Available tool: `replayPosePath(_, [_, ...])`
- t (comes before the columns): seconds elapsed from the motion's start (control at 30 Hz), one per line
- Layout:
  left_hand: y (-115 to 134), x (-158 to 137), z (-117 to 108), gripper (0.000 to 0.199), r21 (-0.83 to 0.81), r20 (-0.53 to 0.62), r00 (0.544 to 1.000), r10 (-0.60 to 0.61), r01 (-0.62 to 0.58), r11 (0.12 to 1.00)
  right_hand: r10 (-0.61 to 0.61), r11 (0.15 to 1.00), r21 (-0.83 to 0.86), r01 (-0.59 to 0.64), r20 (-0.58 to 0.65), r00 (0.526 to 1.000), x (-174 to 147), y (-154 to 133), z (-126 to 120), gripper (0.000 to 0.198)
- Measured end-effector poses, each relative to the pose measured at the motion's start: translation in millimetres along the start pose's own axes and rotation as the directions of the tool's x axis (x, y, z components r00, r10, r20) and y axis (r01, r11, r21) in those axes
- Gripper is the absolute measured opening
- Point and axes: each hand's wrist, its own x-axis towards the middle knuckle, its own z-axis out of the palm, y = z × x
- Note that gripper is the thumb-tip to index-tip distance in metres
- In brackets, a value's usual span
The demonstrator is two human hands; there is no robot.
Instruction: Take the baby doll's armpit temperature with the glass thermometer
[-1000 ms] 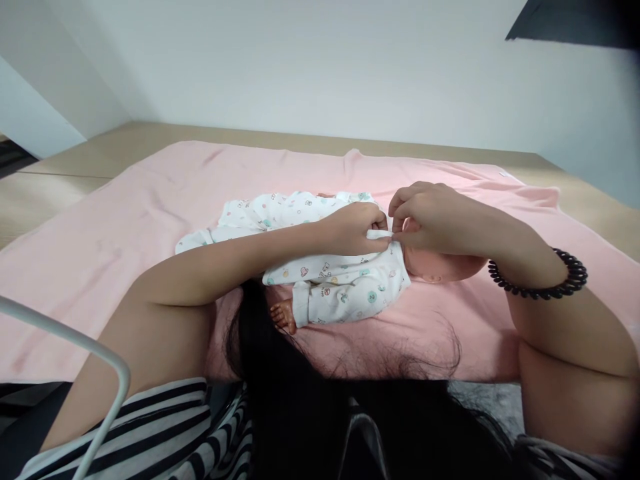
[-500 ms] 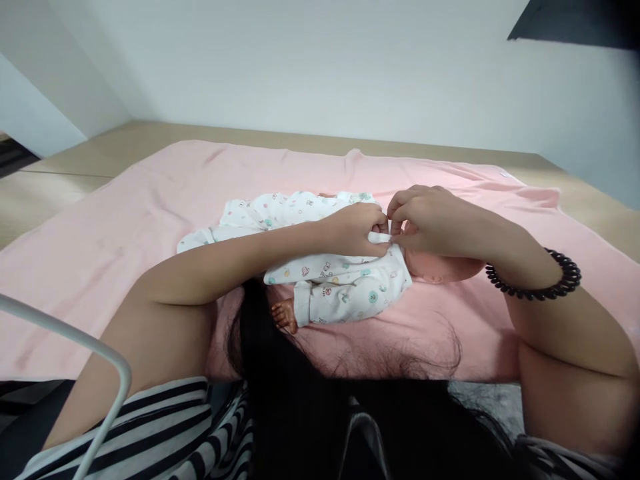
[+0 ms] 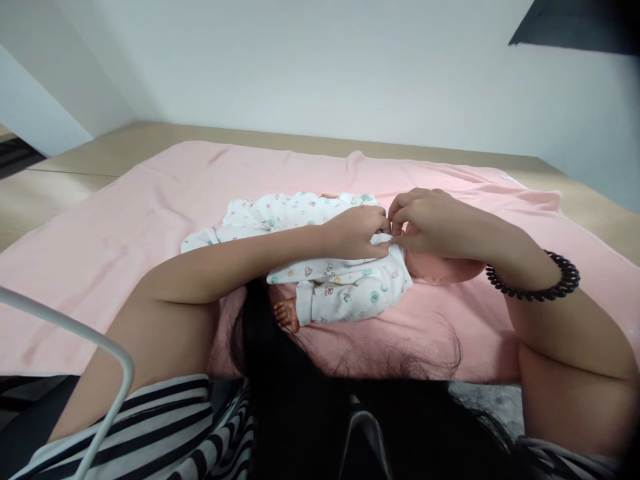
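Observation:
A baby doll [image 3: 445, 268] lies on its back with its head to the right, dressed in white baby clothes [image 3: 350, 293] printed with small coloured figures. At the neck of the clothes, my left hand [image 3: 357, 230] pinches the white fabric between thumb and fingers. My right hand [image 3: 425, 220] meets it from the other side, thumb and fingertips closed on the same collar edge. Much of the doll's face is hidden behind my right hand. One brown doll hand [image 3: 287, 313] sticks out of the near sleeve cuff.
A pink blanket [image 3: 125, 227] is spread under the doll over a wooden table [image 3: 75, 160]. Behind it rises a pale wall [image 3: 310, 73]. Long black hair [image 3: 280, 380] hangs at the front, and a white cable [image 3: 117, 373] curves at lower left.
Both hands stay at the collar with only slight finger movement. The white fabric by my left thumb looks a little more bunched; the view has shifted very slightly.

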Motion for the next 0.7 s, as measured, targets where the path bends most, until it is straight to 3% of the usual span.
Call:
replayPosePath(0.2, [0, 1, -1, 0.017, 0.003, 0.010, 1.000, -0.020, 0.020, 1.000, -0.004, 1.000, -0.012, 0.004, -0.013, 1.000, 0, -3, -4, 0.028])
replayPosePath(0.4, [-2, 7, -10, 0.008, -0.088, 0.122, 0.988, -0.097, 0.108, 0.990, -0.010, 1.000, 0.028, 0.009, 0.038, 0.999, 2, 2, -2, 0.027])
replayPosePath(0.7, [-2, 6, -10, 0.006, -0.100, 0.131, 0.989, -0.069, 0.082, 0.992, -0.016, 0.999, 0.042, 0.015, 0.007, 1.000, 1, 0, -3, 0.025])
